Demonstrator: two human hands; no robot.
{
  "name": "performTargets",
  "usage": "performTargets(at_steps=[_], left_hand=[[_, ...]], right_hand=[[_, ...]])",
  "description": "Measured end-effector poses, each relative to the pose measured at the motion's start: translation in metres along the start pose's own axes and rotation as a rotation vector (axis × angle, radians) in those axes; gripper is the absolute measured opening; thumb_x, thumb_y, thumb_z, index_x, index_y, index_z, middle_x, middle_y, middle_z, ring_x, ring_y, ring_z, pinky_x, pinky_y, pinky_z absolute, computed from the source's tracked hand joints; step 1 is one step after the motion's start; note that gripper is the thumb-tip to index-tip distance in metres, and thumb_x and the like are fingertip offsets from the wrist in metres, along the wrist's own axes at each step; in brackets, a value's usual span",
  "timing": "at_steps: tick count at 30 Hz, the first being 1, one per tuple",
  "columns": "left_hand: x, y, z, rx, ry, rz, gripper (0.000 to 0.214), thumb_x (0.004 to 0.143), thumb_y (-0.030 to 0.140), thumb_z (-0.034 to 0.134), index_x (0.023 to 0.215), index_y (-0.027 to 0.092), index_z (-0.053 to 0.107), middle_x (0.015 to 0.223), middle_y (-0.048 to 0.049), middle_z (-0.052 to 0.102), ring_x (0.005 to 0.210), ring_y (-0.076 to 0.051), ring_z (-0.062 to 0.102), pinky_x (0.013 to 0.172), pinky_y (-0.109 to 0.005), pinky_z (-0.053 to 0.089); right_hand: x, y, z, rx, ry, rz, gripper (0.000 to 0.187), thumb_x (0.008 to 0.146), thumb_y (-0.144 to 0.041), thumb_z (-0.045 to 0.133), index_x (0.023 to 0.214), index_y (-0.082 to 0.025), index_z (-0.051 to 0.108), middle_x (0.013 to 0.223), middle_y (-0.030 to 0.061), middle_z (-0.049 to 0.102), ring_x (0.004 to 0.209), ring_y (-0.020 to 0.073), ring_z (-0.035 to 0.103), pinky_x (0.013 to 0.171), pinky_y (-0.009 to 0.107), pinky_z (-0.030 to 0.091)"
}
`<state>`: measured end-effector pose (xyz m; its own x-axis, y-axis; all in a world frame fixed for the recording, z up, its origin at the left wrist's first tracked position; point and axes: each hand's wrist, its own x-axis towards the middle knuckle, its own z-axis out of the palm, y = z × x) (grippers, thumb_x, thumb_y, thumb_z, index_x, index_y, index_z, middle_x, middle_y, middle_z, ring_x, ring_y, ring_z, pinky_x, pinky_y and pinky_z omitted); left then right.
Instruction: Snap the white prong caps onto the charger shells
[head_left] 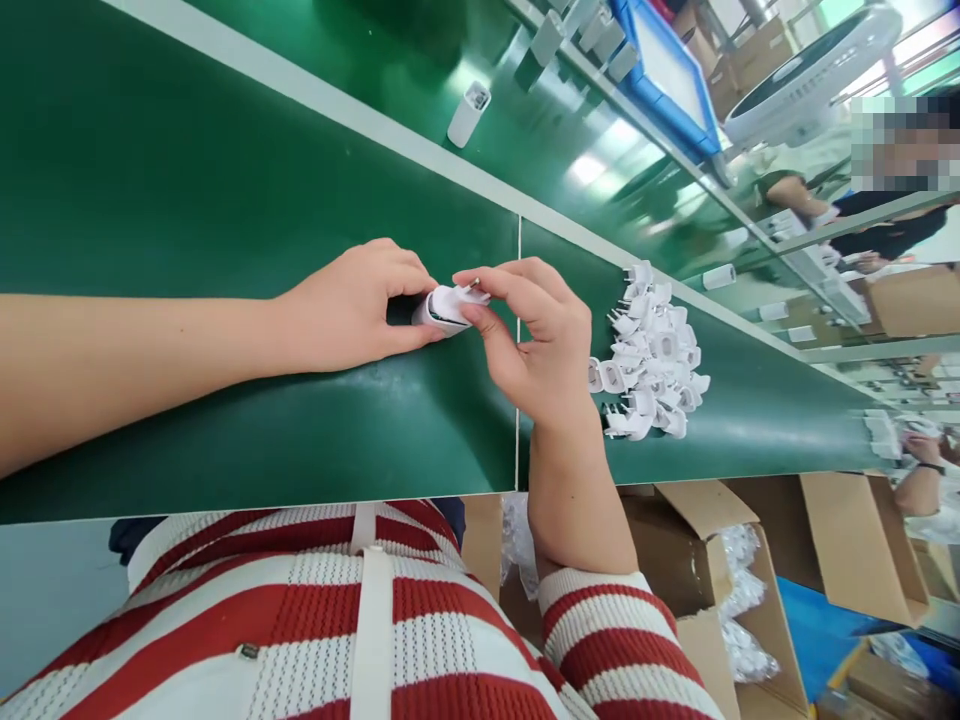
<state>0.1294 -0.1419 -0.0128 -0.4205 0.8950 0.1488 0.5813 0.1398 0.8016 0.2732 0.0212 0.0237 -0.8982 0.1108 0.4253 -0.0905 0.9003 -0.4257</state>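
Note:
My left hand [364, 308] is closed around a white charger housing [425, 316], thumb on the near side and fingers on the far side. Against the housing's open end sits a white plug cap [453, 300] with metal pins. My right hand [534, 325] pinches this cap between thumb and forefinger near the pins. The cap looks slightly tilted, and a gap with something dark shows between it and the housing. To the right of my right hand lies a heap of similar white plug caps [660, 350] on the green tabletop [187, 220].
Beyond the pale divider strip [360, 125] stands another white housing [469, 115]. A blue tray [671, 75], several grey-white blocks and a fan [814, 75] are farther back. Below the table edge, cardboard boxes [855, 545] hold clear bags. Other people work at the right.

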Motion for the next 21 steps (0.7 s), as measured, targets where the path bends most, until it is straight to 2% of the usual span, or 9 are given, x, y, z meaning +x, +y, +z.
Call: performTargets(at_steps=[4, 7, 10, 13, 16, 21], left_hand=[[-0.001, 0.004, -0.002, 0.05, -0.02, 0.013, 0.033, 0.089, 0.055, 0.068, 0.098, 0.025, 0.078, 0.098, -0.0037, 0.069, 0.113, -0.031, 0.06, 0.101, -0.047, 0.046], [-0.002, 0.005, -0.002, 0.114, -0.001, 0.082, 0.035, 0.094, 0.052, 0.065, 0.103, 0.022, 0.079, 0.098, -0.004, 0.071, 0.109, -0.027, 0.061, 0.094, -0.041, 0.047], [-0.002, 0.004, -0.003, 0.191, -0.004, 0.082, 0.033, 0.093, 0.05, 0.068, 0.105, 0.022, 0.08, 0.099, -0.0018, 0.069, 0.108, -0.025, 0.062, 0.091, -0.037, 0.047], [0.001, 0.003, -0.004, 0.259, -0.02, 0.066, 0.034, 0.091, 0.05, 0.069, 0.11, 0.022, 0.078, 0.1, 0.0005, 0.064, 0.112, -0.026, 0.063, 0.095, -0.038, 0.047], [0.006, 0.003, -0.004, 0.295, -0.035, 0.052, 0.035, 0.091, 0.049, 0.068, 0.106, 0.02, 0.078, 0.094, 0.0025, 0.059, 0.114, -0.028, 0.065, 0.1, -0.043, 0.046], [0.011, 0.005, -0.002, 0.297, -0.043, 0.033, 0.038, 0.092, 0.051, 0.065, 0.104, 0.017, 0.077, 0.086, 0.0038, 0.056, 0.111, -0.029, 0.067, 0.099, -0.048, 0.046]], right_hand=[[-0.001, -0.002, -0.003, -0.036, -0.05, 0.056, 0.024, 0.105, -0.033, 0.05, 0.119, -0.032, 0.07, 0.112, 0.0056, 0.07, 0.113, 0.0257, 0.068, 0.1, 0.045, 0.058], [-0.001, -0.004, -0.004, -0.048, -0.077, 0.068, 0.022, 0.104, -0.035, 0.052, 0.118, -0.038, 0.068, 0.115, 0.0052, 0.069, 0.114, 0.0254, 0.066, 0.103, 0.044, 0.057], [0.001, -0.006, -0.004, -0.057, -0.08, 0.044, 0.019, 0.104, -0.036, 0.054, 0.115, -0.041, 0.068, 0.114, 0.0032, 0.069, 0.113, 0.0244, 0.067, 0.103, 0.041, 0.056], [0.003, -0.007, -0.005, -0.073, -0.102, 0.023, 0.017, 0.104, -0.036, 0.056, 0.114, -0.034, 0.07, 0.112, 0.0031, 0.068, 0.114, 0.0235, 0.066, 0.102, 0.038, 0.055], [0.004, -0.005, -0.005, -0.071, -0.135, 0.052, 0.019, 0.105, -0.036, 0.056, 0.118, -0.03, 0.069, 0.116, 0.004, 0.065, 0.119, 0.0245, 0.062, 0.103, 0.038, 0.052], [0.007, 0.006, -0.005, -0.016, -0.093, -0.041, 0.021, 0.099, -0.015, 0.064, 0.116, -0.023, 0.073, 0.107, 0.0037, 0.067, 0.107, 0.0197, 0.063, 0.094, 0.033, 0.055]])
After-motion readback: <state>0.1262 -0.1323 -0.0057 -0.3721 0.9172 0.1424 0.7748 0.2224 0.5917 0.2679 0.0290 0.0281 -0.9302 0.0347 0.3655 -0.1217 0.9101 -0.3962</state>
